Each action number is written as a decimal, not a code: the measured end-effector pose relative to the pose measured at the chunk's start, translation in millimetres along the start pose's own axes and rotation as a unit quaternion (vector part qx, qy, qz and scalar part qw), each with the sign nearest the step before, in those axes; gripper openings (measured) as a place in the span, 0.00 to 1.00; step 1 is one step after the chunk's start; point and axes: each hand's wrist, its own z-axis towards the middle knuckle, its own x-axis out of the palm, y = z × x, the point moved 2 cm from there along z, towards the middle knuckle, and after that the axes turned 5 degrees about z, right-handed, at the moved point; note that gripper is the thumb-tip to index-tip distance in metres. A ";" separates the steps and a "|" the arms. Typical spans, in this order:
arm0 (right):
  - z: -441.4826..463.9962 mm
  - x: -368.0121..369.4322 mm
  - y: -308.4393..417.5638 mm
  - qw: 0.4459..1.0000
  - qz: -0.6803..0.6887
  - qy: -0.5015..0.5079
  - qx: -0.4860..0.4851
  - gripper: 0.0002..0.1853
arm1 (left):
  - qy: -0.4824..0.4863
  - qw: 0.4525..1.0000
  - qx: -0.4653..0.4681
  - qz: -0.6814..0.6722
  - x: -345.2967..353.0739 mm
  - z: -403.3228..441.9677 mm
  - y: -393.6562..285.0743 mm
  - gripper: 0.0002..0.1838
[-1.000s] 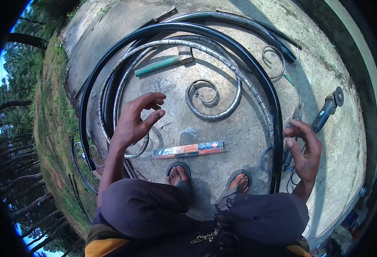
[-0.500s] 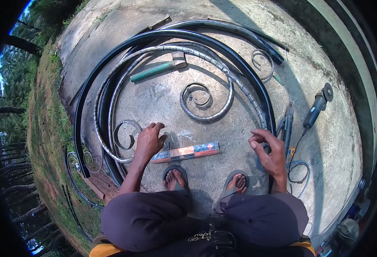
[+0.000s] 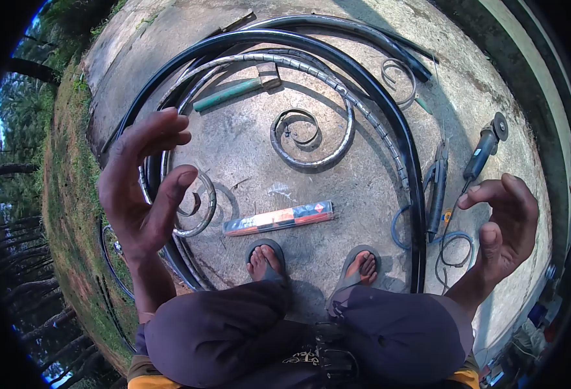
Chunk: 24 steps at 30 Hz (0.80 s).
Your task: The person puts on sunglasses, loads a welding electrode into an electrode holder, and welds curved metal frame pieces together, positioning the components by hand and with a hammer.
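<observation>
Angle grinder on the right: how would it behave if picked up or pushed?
The angle grinder may feel heavy for its size, with its thick motor-like body. It should stay stiff, as nothing in its straight shape sags. Its thin disc sticks out and would likely hinder rolling.

There are two hands (image 3: pixel 131 211) (image 3: pixel 510 251), one hammer (image 3: pixel 237 91), one grinder (image 3: pixel 482 153).

1. Floor: grey weathered concrete (image 3: pixel 369 201), sunlit.
2. Shadow (image 3: pixel 371 11) falls across the concrete, upper right.
3. Left: grass (image 3: pixel 71 220) borders the concrete; beyond, tree trunks (image 3: pixel 32 68), green foliage (image 3: pixel 29 123).
4. Far right: pale strip (image 3: pixel 538 65), curved in view.
</observation>
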 end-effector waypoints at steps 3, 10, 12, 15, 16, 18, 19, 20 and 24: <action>32.5 -26.0 29.7 0.970 -0.052 0.045 -0.232 0.36 | -0.079 0.974 0.187 0.100 -52.4 14.5 -43.5 0.25; 37.6 -76.8 51.2 0.888 -0.044 0.341 -0.305 0.28 | -0.242 0.819 0.432 0.292 -80.9 -40.0 -80.8 0.20; 3.3 -72.9 33.3 0.928 0.003 0.301 -0.218 0.29 | -0.256 0.779 0.403 0.407 -67.9 -66.2 -70.0 0.20; -5.0 -55.0 40.0 0.871 0.105 0.458 -0.140 0.26 | -0.115 0.873 0.312 0.356 -65.7 -70.0 -82.5 0.21; -6.2 -45.5 46.5 0.842 0.137 0.508 -0.119 0.26 | 0.021 0.945 0.268 0.185 -80.4 -61.0 -81.5 0.20; -5.7 -15.5 65.2 0.790 0.196 0.575 -0.083 0.27 | 0.218 0.959 0.170 -0.064 -86.1 -48.7 -89.8 0.13; -6.7 -6.6 69.4 0.772 0.184 0.603 -0.082 0.24 | 0.219 0.958 0.172 -0.065 -83.3 -46.1 -95.7 0.13; -8.6 0.5 73.8 0.753 0.170 0.630 -0.082 0.21 | 0.320 0.927 0.190 -0.055 -76.3 -46.3 -101.5 0.11; -26.8 35.3 87.4 0.706 0.022 0.694 -0.140 0.20 | 0.512 0.834 0.202 -0.026 -57.9 -43.8 -114.3 0.16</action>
